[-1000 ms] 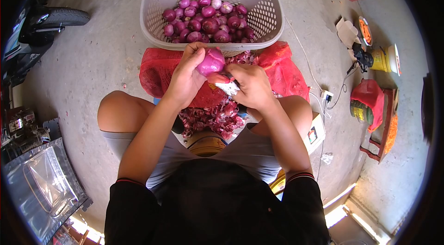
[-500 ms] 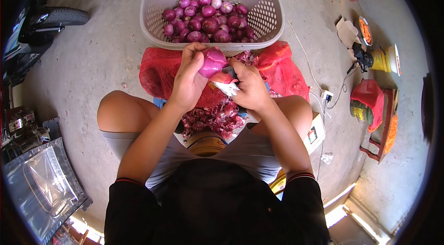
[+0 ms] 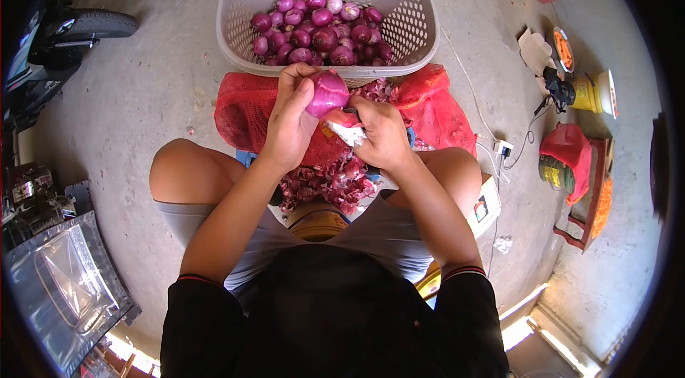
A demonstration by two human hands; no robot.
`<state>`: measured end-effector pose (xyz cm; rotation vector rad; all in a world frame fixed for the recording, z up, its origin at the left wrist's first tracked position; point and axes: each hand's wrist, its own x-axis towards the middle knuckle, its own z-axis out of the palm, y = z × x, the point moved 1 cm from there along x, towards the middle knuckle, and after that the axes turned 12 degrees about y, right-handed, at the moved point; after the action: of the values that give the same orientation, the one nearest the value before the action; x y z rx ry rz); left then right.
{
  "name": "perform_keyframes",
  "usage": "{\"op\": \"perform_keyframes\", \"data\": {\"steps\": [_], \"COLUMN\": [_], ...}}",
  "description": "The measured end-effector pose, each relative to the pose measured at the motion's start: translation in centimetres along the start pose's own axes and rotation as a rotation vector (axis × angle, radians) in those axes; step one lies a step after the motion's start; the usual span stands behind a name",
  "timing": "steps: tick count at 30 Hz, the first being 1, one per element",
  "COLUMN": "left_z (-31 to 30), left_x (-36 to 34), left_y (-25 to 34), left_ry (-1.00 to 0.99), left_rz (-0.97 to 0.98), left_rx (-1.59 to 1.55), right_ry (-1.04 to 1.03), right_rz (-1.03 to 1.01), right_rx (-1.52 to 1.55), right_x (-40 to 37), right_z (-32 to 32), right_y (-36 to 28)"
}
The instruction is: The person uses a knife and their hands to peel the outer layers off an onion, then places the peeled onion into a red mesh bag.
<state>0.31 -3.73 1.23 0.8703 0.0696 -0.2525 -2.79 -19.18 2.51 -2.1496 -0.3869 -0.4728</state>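
The person sits low over a concrete floor (image 3: 153, 85), knees spread, with both hands raised between them. The left hand (image 3: 289, 125) is closed around a red onion (image 3: 327, 93), fingers curled over its far side and thumb along its near side, so that the glossy purple bulb stands out at the top of the grip. The right hand (image 3: 382, 135) meets it from 4 o'clock, closed on a small knife (image 3: 348, 134). The pale blade lies just under the onion and the thumb presses against the bulb's lower edge. How far the blade enters the onion cannot be told.

At 12 o'clock from the hands, just beyond them, stands a pale perforated basket (image 3: 232, 18) holding a heap of peeled onions (image 3: 321, 36). A red mesh sack (image 3: 242, 110) is spread on the floor under the hands and reaches out to 9 o'clock and 3 o'clock. At 6 o'clock, between the knees, lies a pile of purple peelings (image 3: 328, 182).

Well apart at 10 o'clock a black tyre (image 3: 100, 25) shows at the edge of view. At 3 o'clock a white cable runs to a socket block (image 3: 503, 146), with a red cloth (image 3: 571, 146) and a yellow container (image 3: 586, 93) further out. A clear plastic bag (image 3: 64, 271) lies at 8 o'clock.
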Motion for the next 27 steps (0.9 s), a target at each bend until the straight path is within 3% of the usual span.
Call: {"op": "perform_keyframes", "data": {"steps": [5,9,12,22,27], "left_z": [0.2,-0.1,-0.1,0.0,0.7], "left_x": [0.0,0.3,0.4,0.2,-0.2], "left_y": [0.3,0.5,1.0,0.4,0.4], "left_ry": [0.077,0.099,0.119,0.060,0.018], "left_rz": [-0.015,-0.094,-0.131,-0.120,-0.129], "left_rx": [0.047,0.028,0.031,-0.048,-0.073], "right_ry": [-0.091,-0.346,-0.399,-0.059,-0.065], "right_rz": [-0.119,-0.133,-0.130,0.122,0.084], "right_rx": [-0.065,-0.119,-0.101,-0.012,0.036], "right_x": [0.2,0.5,0.2,0.8,0.7], "right_z": [-0.1,-0.2,0.0,-2.1,-1.0], "right_y": [-0.2,-1.1,-0.8,0.0,0.4]}}
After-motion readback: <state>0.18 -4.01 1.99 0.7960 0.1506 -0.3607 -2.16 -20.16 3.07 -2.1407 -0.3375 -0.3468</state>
